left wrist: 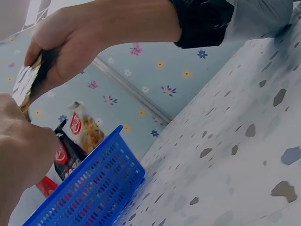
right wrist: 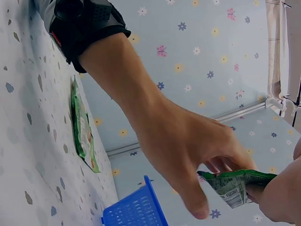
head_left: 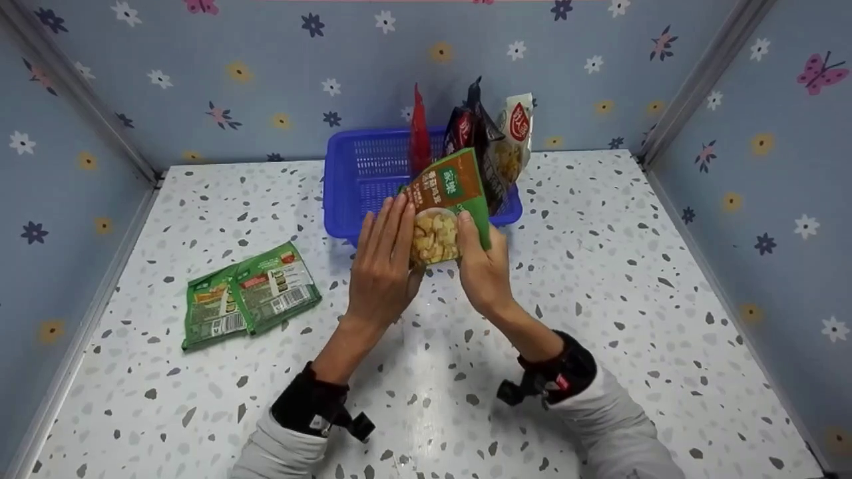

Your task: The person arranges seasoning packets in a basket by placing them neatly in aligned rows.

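Note:
Upright over the front of the blue basket [head_left: 343, 229] is a green and orange soup packet [head_left: 436, 236] with a bowl of food printed on it. My right hand [head_left: 484, 276] grips its right edge, thumb across the printed front. Straight fingers of my left hand [head_left: 379, 273] lie along the packet's left side. In the right wrist view the left thumb points downward, apart from the packet [right wrist: 233, 190]. The left wrist view shows the right hand [left wrist: 70, 35] pinching the packet from the far side.
Two green packets [head_left: 279, 289] lie overlapping on the speckled table [head_left: 426, 399] at left. Inside the basket stand a red packet [head_left: 419, 136], dark packets [head_left: 492, 166] and a white packet [head_left: 516, 133], mostly toward its right. Flowered panels [head_left: 373, 73] enclose the table at the back and sides.

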`<state>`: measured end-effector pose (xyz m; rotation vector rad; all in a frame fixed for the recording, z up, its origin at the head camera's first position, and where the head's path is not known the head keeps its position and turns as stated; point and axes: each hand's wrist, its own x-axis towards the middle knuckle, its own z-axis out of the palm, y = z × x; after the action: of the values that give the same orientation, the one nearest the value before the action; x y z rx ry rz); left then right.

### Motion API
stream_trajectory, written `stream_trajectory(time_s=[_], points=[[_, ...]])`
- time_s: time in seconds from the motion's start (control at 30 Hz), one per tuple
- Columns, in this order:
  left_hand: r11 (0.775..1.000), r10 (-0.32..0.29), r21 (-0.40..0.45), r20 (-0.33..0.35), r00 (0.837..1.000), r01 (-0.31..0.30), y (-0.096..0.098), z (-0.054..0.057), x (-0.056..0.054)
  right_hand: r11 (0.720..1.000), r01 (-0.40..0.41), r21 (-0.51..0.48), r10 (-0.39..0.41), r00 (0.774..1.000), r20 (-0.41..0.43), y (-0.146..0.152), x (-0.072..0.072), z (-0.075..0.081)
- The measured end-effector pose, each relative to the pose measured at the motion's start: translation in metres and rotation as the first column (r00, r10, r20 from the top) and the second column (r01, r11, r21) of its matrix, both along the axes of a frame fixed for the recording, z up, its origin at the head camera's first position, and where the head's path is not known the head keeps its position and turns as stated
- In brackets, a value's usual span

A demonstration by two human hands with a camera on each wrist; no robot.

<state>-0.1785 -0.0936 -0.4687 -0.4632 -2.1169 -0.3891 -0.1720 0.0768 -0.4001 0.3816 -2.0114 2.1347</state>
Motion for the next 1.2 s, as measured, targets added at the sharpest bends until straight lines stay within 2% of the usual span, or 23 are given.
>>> stream_trajectory(time_s=[0.1,0.2,0.27,0.33,0.53,0.8,0.97,1.2], points=[[0.996,-0.084,0.035,0.124,0.989,0.08,-0.013,-0.003,-0.006,0.999,0.036,-0.008,-0.036,0.999,-0.007,0.005,-0.005,0.003],[0.988,-0.147,0.091,0.25,0.957,0.128,-0.03,-0.009,-0.016,0.997,0.078,-0.019,-0.078,0.997,-0.002,0.012,-0.01,0.006],[0.987,-0.15,0.109,0.304,0.941,0.122,-0.041,-0.014,-0.022,0.995,0.094,-0.03,-0.094,0.996,0.006,0.016,-0.014,0.008],[0.99,-0.125,0.103,0.332,0.935,0.096,-0.052,-0.019,-0.027,0.994,0.104,-0.047,-0.103,0.995,0.011,0.02,-0.018,0.009],[0.995,-0.067,0.097,0.353,0.933,0.035,-0.072,-0.032,-0.037,0.989,0.131,-0.063,-0.131,0.991,0.007,0.029,-0.025,0.014],[0.999,-0.016,0.032,0.363,0.932,0.005,-0.077,-0.043,-0.04,0.988,0.148,-0.05,-0.147,0.989,0.019,0.031,-0.028,0.012],[0.999,-0.028,0.04,0.379,0.925,0.014,-0.077,-0.044,-0.041,0.989,0.144,-0.039,-0.143,0.989,0.027,0.028,-0.029,0.01],[0.998,-0.018,0.061,0.386,0.922,-0.006,-0.073,-0.043,-0.043,0.992,0.129,-0.005,-0.129,0.991,0.027,0.024,-0.032,0.004]])
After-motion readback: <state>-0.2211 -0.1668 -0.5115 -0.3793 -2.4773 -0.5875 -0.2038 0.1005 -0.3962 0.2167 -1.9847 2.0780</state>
